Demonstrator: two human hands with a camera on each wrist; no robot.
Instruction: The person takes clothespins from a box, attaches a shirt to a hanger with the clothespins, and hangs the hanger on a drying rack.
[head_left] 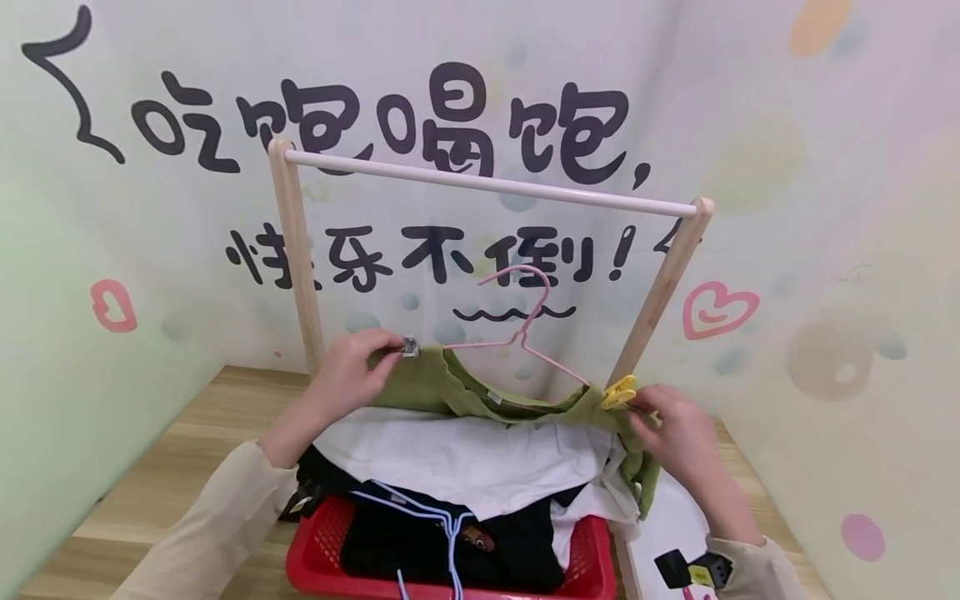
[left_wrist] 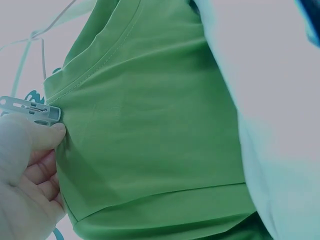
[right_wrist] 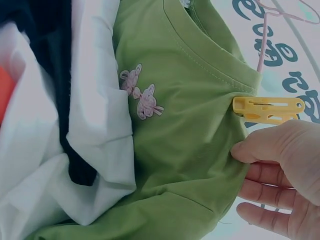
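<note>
A green T-shirt [head_left: 420,379] hangs on a pink wire hanger [head_left: 555,363], its neckline around the hanger's lower bar. My left hand [head_left: 348,371] pinches one shoulder of the shirt between thumb and fingers, right beside a grey clothespin [left_wrist: 50,114] clipped on near the neckline. At the other shoulder, my right hand [head_left: 682,433] pinches the cloth just below a yellow clothespin [right_wrist: 267,109] fastened there. Pink embroidered patches [right_wrist: 147,102] show on the shirt's chest in the right wrist view. The hanger's hook points up and is free of the rod.
Behind the shirt stands a wooden rack with a white rod [head_left: 487,182]. In front, a red basket [head_left: 318,542] holds black clothing [head_left: 405,550] and a blue hanger [head_left: 451,537]. A white garment [head_left: 465,458] lies against the green shirt. A wooden table [head_left: 195,433] lies beneath.
</note>
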